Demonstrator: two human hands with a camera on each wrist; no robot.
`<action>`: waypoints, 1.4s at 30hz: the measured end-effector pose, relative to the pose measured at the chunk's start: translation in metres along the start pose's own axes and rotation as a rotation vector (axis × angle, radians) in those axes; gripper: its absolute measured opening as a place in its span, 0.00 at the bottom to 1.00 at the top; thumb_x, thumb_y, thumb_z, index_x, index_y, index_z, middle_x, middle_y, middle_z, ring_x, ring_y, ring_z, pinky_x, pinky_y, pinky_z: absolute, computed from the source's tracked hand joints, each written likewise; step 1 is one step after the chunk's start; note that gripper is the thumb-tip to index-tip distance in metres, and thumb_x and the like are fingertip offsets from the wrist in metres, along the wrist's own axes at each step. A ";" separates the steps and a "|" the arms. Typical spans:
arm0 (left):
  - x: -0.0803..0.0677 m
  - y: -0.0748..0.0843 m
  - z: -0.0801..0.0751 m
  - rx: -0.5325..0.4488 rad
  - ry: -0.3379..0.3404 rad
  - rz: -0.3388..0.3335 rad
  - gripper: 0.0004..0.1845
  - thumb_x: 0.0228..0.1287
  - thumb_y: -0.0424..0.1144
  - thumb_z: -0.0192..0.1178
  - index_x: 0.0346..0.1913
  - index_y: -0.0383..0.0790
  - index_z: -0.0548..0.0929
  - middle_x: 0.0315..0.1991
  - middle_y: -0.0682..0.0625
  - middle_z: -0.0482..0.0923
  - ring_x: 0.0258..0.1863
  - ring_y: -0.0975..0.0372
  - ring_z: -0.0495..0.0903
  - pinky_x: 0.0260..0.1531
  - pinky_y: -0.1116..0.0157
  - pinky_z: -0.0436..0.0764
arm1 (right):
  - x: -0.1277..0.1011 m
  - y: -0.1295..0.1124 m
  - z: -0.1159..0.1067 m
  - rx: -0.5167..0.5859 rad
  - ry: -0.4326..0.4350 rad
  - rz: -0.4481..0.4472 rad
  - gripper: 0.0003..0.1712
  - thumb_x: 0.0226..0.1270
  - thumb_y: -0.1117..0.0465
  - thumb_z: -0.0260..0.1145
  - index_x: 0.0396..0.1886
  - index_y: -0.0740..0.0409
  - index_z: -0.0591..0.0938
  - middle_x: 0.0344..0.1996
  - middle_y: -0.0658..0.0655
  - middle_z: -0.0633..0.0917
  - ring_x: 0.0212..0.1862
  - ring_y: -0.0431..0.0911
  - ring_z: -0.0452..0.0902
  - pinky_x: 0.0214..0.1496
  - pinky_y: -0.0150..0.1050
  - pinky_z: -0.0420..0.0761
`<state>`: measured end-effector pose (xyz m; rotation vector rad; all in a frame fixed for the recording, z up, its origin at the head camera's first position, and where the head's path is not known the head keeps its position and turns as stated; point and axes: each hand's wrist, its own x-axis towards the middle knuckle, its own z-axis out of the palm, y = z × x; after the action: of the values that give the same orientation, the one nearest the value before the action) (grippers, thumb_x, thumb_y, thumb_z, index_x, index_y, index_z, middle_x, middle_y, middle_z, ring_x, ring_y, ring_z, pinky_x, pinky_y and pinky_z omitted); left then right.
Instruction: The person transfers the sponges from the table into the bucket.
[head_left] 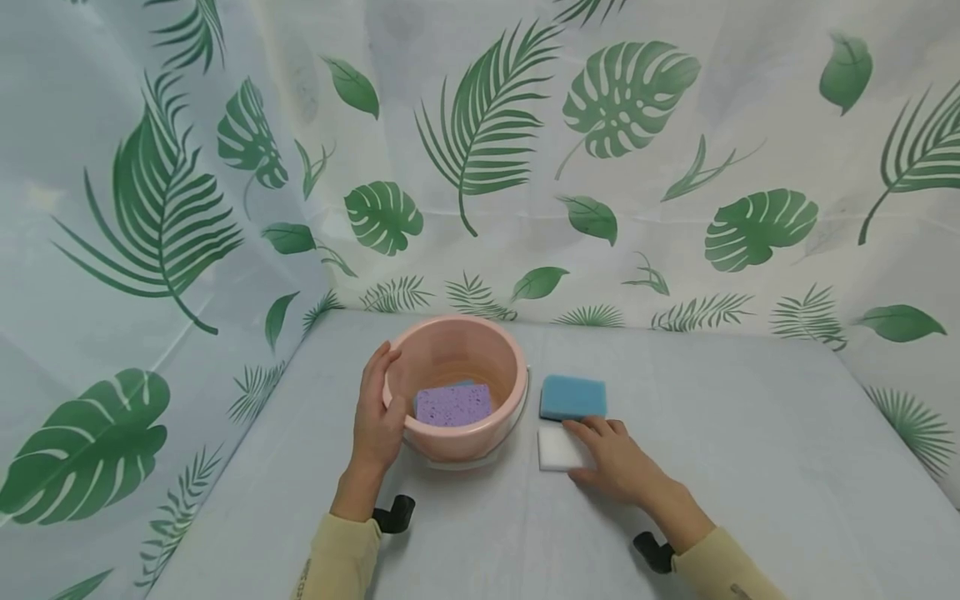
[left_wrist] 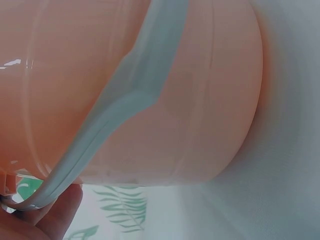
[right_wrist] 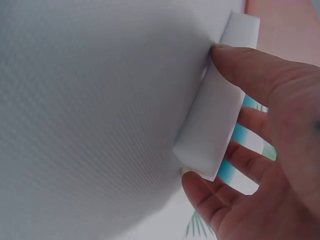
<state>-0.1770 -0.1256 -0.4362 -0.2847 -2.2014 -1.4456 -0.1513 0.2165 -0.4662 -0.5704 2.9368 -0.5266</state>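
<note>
A pink bucket [head_left: 452, 443] stands on the table, its grey handle [left_wrist: 120, 100] hanging down against the side. My left hand [head_left: 377, 417] grips the bucket's left rim. Inside the bucket lies a purple sponge [head_left: 453, 405], partly covering a blue piece [head_left: 463, 384]. To the right of the bucket, a white sponge block [head_left: 558, 450] lies flat on the table. My right hand [head_left: 621, 462] pinches this block, the thumb on its near side and the fingers round the far side and end. Just behind it is a blue sponge [head_left: 573, 396] with a dark underside.
A pale cloth covers the table [head_left: 750, 442]. White curtains [head_left: 517, 250] printed with green leaves rise at the back and both sides. Black wrist mounts [head_left: 397, 514] sit on both forearms, below yellowish sleeves [head_left: 341, 554].
</note>
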 end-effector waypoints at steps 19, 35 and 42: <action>0.000 0.000 0.000 -0.004 -0.004 -0.016 0.31 0.59 0.27 0.47 0.69 0.33 0.70 0.76 0.43 0.59 0.75 0.52 0.57 0.70 0.43 0.57 | -0.006 -0.002 -0.023 0.018 0.033 -0.002 0.39 0.58 0.50 0.77 0.67 0.59 0.76 0.57 0.62 0.78 0.56 0.63 0.73 0.55 0.61 0.77; 0.000 0.003 0.000 0.014 -0.006 -0.036 0.31 0.61 0.28 0.47 0.70 0.34 0.70 0.76 0.42 0.58 0.76 0.52 0.56 0.71 0.44 0.57 | -0.014 -0.015 -0.064 0.009 0.117 -0.066 0.38 0.59 0.52 0.76 0.67 0.59 0.76 0.57 0.64 0.78 0.54 0.64 0.73 0.50 0.61 0.78; 0.000 0.003 0.001 0.024 -0.007 -0.042 0.30 0.62 0.28 0.47 0.70 0.35 0.70 0.76 0.43 0.58 0.76 0.53 0.56 0.71 0.45 0.56 | -0.014 -0.018 -0.080 0.016 0.167 -0.094 0.38 0.59 0.52 0.77 0.67 0.60 0.76 0.56 0.63 0.79 0.53 0.64 0.73 0.49 0.60 0.78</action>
<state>-0.1753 -0.1237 -0.4340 -0.2364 -2.2413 -1.4412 -0.1452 0.2312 -0.3844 -0.6976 3.0710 -0.6363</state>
